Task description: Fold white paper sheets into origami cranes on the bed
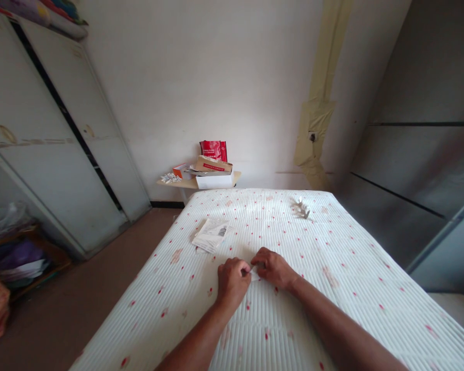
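Above the patterned white cover (pixel 294 319), my left hand (pixel 232 281) and my right hand (pixel 275 269) meet with fingertips almost touching. Both hands are closed in a pinch on a small piece of paper (pixel 255 276), most of it hidden by the fingers. Just beyond my left hand lies a small stack of printed paper sheets (pixel 211 235), slightly fanned out. Farther off to the right, several small folded paper pieces (pixel 302 210) lie in a loose group on the cover.
Against the far wall, a low table (pixel 185 183) bears a white box (pixel 215 180), an open cardboard box (pixel 213 164), a red bag (pixel 213 150) and a pile of white folded pieces (pixel 170 178). Cabinets (pixel 69 103) stand left, a grey wardrobe (pixel 417 154) right.
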